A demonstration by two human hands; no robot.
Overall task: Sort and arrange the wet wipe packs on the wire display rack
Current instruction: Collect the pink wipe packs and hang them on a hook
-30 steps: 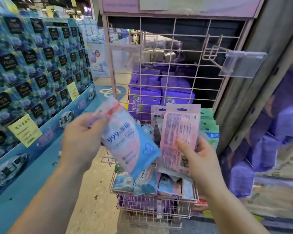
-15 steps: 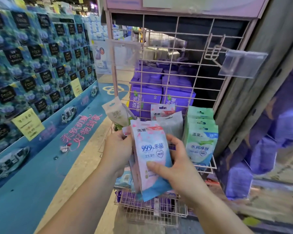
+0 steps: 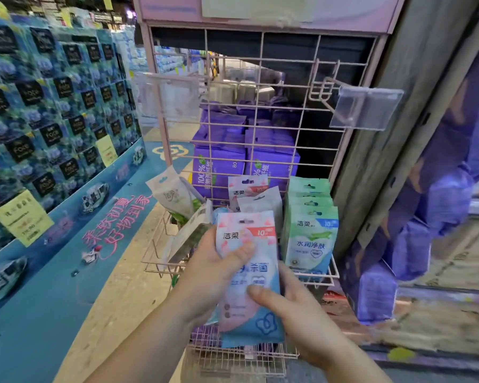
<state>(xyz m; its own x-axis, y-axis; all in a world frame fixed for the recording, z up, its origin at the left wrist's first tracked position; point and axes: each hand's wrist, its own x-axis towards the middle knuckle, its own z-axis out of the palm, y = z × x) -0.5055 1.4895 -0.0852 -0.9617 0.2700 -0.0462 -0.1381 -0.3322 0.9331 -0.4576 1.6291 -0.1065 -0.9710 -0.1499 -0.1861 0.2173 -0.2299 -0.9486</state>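
Closest in: both hands wrapped on one pink-and-blue wipe pack [image 3: 249,275], held upright right in front of the pink wire rack [image 3: 260,128]. Left hand [image 3: 208,275] grips its left edge, thumb pressed across the front near the top. Right hand [image 3: 296,313] grips from the lower right, thumb laid over the pack's middle, other fingers tucked behind (can't see those). Looks like more packs stacked behind the front one, can't tell how many.

Just past the hands, the wire basket [image 3: 315,281] of the rack. On its right side, a neat upright row of green packs [image 3: 309,239], front one facing out, just beside the held pack. In the middle, behind the held pack, another pink pack [image 3: 246,187] standing up with a whitish pack [image 3: 260,201] leaning against it. On the left side, messy: a white-green pack [image 3: 172,194] tilted outward over the basket edge, plus a pale pack [image 3: 188,233] lying slanted with its barcode showing, touching the left hand's fingers.

Lower down, a second wire shelf [image 3: 241,352] under the wrists with purple stuff in it, mostly hidden.

Up on the grid, a bare hook with a clear tag holder [image 3: 367,107] sticking out to the right.

Through the grid, purple boxes [image 3: 246,161] stacked behind. Far left, a blue display wall [image 3: 53,111] with yellow price tags [image 3: 22,218].
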